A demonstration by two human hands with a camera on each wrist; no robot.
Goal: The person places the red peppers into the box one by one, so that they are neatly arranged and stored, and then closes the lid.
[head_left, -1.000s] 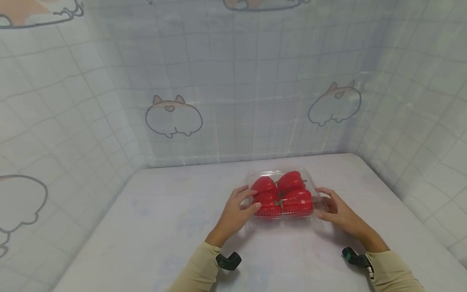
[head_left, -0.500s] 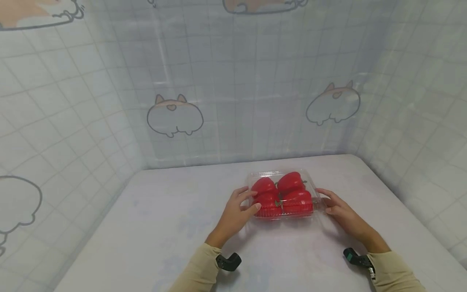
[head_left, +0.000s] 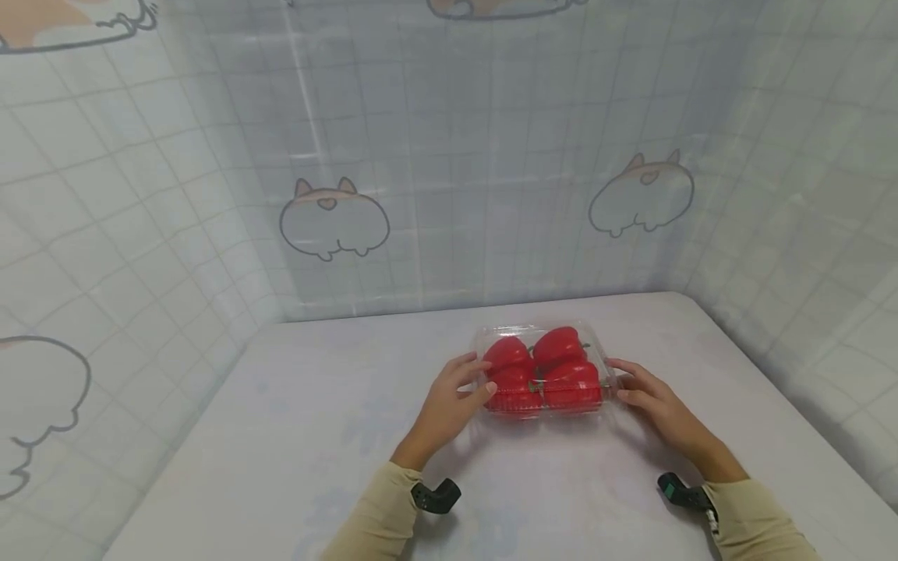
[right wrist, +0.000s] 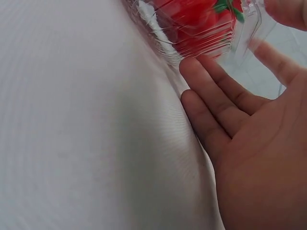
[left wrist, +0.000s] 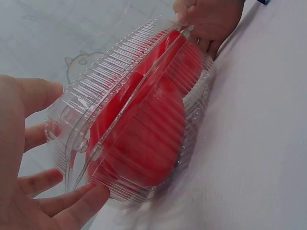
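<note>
A clear plastic clamshell box (head_left: 540, 409) with several red bell peppers (head_left: 571, 382) inside stands on the white table, right of centre. Its lid is down over the peppers, and in the left wrist view a narrow gap shows between the rims at the near corner. My left hand (head_left: 445, 401) holds the box's left end, thumb on the near side and fingers spread along the end. At the right end, my right hand (head_left: 655, 405) pinches the rim with thumb and index finger. Its other fingers (right wrist: 211, 91) lie nearly straight against the lower side.
White cloth covers the table (head_left: 295, 436). Tiled-pattern curtains with cartoon animals hang behind (head_left: 456, 195) and along both sides. A black wrist device sits on the left wrist (head_left: 436, 496) and another on the right wrist (head_left: 680, 492).
My right thumb drew back from the box's right edge half a second ago and is against it again now. My left hand and the box stay nearly in place.
</note>
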